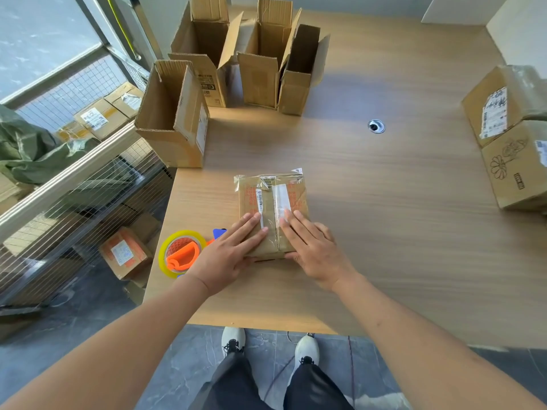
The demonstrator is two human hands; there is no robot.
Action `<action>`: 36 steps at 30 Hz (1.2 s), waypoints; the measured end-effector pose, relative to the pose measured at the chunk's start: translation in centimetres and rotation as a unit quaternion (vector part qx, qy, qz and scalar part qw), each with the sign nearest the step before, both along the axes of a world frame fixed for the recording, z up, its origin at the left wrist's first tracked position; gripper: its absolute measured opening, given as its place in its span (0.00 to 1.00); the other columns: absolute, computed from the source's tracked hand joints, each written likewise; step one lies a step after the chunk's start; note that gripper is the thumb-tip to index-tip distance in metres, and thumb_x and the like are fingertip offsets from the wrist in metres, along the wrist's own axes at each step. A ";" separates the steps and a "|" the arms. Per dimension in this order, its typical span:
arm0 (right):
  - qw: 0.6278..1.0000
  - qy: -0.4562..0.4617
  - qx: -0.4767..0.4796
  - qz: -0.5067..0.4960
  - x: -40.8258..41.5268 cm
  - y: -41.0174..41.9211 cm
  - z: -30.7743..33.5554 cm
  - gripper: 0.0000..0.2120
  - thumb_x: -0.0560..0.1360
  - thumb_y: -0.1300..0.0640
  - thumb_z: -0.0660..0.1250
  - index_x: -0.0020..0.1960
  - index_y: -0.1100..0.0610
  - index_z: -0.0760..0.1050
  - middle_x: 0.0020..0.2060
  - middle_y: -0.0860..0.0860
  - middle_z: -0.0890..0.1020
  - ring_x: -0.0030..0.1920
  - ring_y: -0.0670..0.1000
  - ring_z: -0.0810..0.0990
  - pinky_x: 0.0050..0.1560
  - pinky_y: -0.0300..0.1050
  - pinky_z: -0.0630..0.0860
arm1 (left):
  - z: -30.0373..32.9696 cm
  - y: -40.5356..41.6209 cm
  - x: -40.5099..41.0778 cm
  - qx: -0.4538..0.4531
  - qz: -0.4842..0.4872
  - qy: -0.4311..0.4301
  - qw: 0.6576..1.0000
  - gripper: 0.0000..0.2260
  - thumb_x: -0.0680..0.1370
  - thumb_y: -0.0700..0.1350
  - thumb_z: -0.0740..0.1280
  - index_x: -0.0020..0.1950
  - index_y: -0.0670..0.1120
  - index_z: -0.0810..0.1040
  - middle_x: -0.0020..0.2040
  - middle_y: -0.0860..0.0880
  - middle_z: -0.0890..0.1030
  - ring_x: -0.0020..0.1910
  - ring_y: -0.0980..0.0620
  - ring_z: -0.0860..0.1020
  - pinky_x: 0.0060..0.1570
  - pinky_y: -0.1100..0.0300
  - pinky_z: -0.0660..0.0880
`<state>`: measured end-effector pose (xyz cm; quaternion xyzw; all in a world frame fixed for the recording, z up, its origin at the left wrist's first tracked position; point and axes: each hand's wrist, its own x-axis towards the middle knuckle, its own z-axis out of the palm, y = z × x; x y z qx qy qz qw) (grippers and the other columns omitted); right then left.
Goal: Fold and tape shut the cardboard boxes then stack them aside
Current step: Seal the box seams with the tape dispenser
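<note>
small flat brown cardboard box (273,213), taped along its centre seam, lies near front edge of pale wooden table (384,202). left hand (228,255) and right hand (313,247) spread flat, pressing near end either side of seam. advisable: smooth tape outward, firm on loose clear ends at far corners. yellow tape roll in orange dispenser (182,253) just beside left hand. stacked sealed boxes (509,134) far right; open cardboard boxes (231,63) at back.

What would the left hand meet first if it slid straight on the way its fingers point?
The left hand lies flat on the taped box, fingers aimed up-right. It would probably cross the centre seam first, then the right hand's fingers.
</note>
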<state>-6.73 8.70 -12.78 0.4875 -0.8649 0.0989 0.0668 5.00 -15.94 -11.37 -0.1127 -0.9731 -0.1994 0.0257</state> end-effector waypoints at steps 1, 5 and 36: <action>1.000 -0.020 -0.017 0.009 -0.1 0.4 0.1 0.32 0.81 0.42 0.61 0.80 0.58 0.64 0.79 0.53 0.66 0.80 0.53 0.63 0.71 0.51 0.68 | 0.1 0.1 0.0 -0.007 0.004 -0.004 1.000 0.32 0.80 0.43 0.70 0.82 0.47 0.62 0.84 0.48 0.55 0.83 0.48 0.51 0.78 0.50 0.60; 0.992 -0.065 -0.108 -0.033 -0.1 2.7 1.0 0.28 0.81 0.41 0.65 0.74 0.58 0.74 0.73 0.54 0.75 0.73 0.56 0.73 0.74 0.50 0.69 | 1.0 0.7 -0.5 -0.051 0.024 -0.002 0.998 0.29 0.82 0.59 0.63 0.81 0.51 0.66 0.82 0.46 0.62 0.81 0.45 0.59 0.79 0.43 0.60; 0.828 -0.476 -0.080 -0.287 5.8 -1.7 5.2 0.38 0.85 0.58 0.57 0.82 0.60 0.34 0.83 0.58 0.41 0.83 0.53 0.44 0.77 0.41 0.50 | 3.4 6.4 -5.9 0.087 0.015 -0.156 0.984 0.27 0.84 0.52 0.52 0.84 0.49 0.57 0.84 0.52 0.53 0.83 0.51 0.46 0.81 0.55 0.41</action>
